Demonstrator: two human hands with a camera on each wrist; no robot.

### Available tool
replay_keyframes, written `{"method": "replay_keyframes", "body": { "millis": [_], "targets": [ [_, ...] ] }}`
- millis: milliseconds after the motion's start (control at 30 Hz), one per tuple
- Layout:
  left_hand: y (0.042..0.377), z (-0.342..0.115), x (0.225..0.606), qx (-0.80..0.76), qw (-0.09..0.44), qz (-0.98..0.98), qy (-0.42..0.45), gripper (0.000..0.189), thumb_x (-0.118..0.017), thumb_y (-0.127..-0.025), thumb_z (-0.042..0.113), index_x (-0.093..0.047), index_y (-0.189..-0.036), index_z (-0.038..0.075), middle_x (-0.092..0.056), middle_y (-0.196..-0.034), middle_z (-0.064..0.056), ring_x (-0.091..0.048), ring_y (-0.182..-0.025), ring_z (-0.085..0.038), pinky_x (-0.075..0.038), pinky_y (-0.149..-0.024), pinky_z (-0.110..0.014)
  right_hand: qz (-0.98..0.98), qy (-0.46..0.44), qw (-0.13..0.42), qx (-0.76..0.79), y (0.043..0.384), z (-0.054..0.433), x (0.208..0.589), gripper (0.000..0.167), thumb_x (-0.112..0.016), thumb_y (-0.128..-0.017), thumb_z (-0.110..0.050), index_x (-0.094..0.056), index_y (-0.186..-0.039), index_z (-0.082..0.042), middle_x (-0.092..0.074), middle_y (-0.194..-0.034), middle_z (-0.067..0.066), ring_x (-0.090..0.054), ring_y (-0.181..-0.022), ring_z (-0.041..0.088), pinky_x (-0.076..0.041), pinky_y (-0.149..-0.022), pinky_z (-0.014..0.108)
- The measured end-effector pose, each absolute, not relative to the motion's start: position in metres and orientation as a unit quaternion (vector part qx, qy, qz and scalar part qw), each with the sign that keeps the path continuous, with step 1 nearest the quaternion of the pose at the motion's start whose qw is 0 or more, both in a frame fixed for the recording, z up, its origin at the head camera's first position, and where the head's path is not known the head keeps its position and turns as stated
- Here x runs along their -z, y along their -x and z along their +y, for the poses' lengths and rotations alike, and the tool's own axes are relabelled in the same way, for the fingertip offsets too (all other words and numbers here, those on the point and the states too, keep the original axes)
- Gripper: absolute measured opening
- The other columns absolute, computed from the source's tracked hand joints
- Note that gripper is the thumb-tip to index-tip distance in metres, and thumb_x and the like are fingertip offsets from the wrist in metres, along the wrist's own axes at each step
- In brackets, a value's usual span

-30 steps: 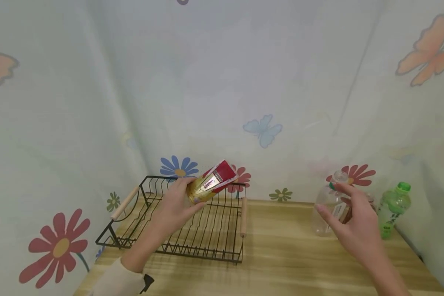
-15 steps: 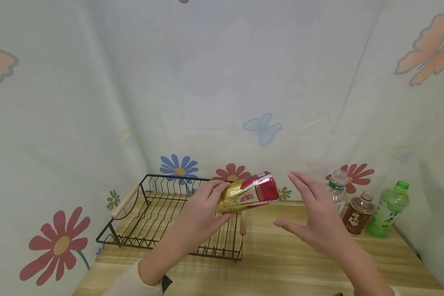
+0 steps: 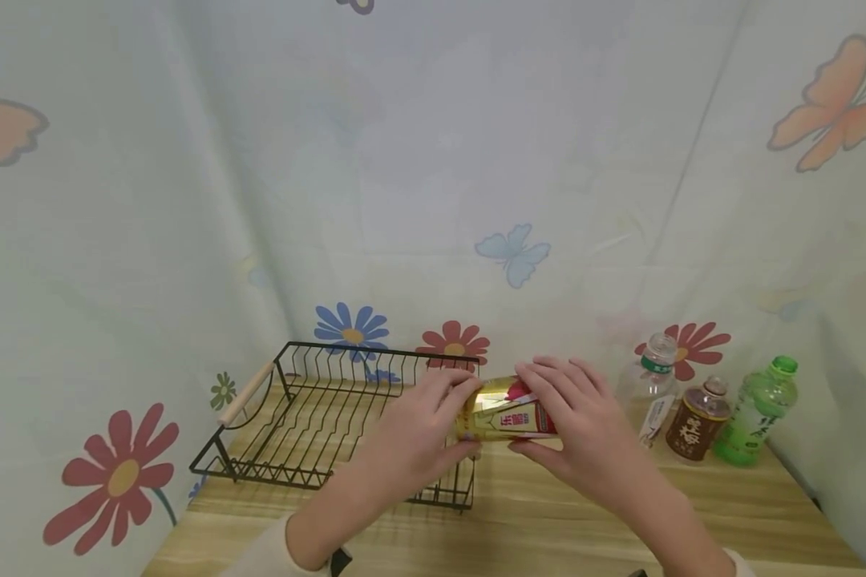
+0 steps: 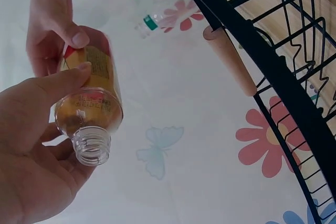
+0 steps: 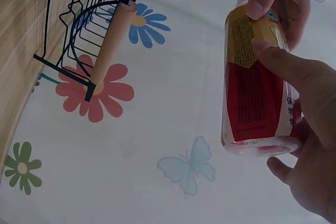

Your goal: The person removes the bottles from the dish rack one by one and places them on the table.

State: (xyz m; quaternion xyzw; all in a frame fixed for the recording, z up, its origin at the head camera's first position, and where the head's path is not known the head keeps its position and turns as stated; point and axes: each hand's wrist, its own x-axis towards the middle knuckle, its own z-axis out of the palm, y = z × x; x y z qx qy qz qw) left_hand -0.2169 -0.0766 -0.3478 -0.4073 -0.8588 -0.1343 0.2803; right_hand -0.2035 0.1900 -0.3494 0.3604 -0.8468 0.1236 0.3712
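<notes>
A clear plastic bottle (image 3: 508,418) with a yellow and red label lies sideways in the air between both hands. My left hand (image 3: 420,421) grips it at the neck end, thumb and fingers around the yellow part. Around the red base end, my right hand (image 3: 583,417) holds it with the thumb below and fingers on top. The left wrist view shows the uncapped, threaded mouth of the bottle (image 4: 92,145) pointing toward that camera. Seen from the right wrist, the flat bottom of the bottle (image 5: 262,147) shows beside the right fingers.
A black wire dish rack (image 3: 317,429) with wooden handles stands on the wooden table (image 3: 548,521), left of and behind the hands. At the right are a clear bottle (image 3: 638,385) with a green neck ring, a brown-labelled bottle (image 3: 695,425) and a green bottle (image 3: 754,413).
My left hand has carried the bottle rightward and turned it nearly level. My right hand has come away from the clear bottle at the right and taken hold of the bottle's base end.
</notes>
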Motion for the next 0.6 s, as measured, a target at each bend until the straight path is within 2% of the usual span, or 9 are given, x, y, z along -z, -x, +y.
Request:
{"method": "replay_keyframes", "body": {
  "millis": [167,300,600],
  "targets": [
    [0.217,-0.074,0.350,0.113,0.278,-0.865,0.403,0.078,-0.093,-0.083,0.039,-0.057,-0.146,0.010,-0.058,-0.141,-0.004,-0.059,-0.125,-0.018,-0.058,-0.095,-0.030,-0.853,-0.363,0.358,-0.116,0.205,0.188,0.354,0.086,-0.102,-0.069,-0.036,-0.064,-0.141,-0.008,-0.066,-0.139,0.008,-0.058,-0.128,0.030,-0.043,-0.111,0.050],
    [0.217,-0.073,0.355,0.105,0.269,-0.875,0.388,0.076,-0.093,-0.084,0.040,-0.057,-0.145,0.013,-0.059,-0.140,-0.003,-0.058,-0.127,-0.019,-0.059,-0.095,-0.031,-0.853,-0.367,0.357,-0.106,0.208,0.187,0.358,0.084,-0.102,-0.069,-0.038,-0.066,-0.139,-0.007,-0.067,-0.137,0.008,-0.060,-0.126,0.030,-0.045,-0.110,0.050],
    [0.220,-0.066,0.360,0.073,0.273,-0.881,0.379,0.080,-0.093,-0.082,0.041,-0.054,-0.148,0.014,-0.059,-0.143,-0.003,-0.057,-0.130,-0.021,-0.050,-0.110,-0.034,-0.850,-0.371,0.361,-0.100,0.211,0.186,0.361,0.084,-0.102,-0.067,-0.038,-0.066,-0.137,-0.007,-0.067,-0.134,0.008,-0.062,-0.123,0.030,-0.048,-0.107,0.053]
  ]
}}
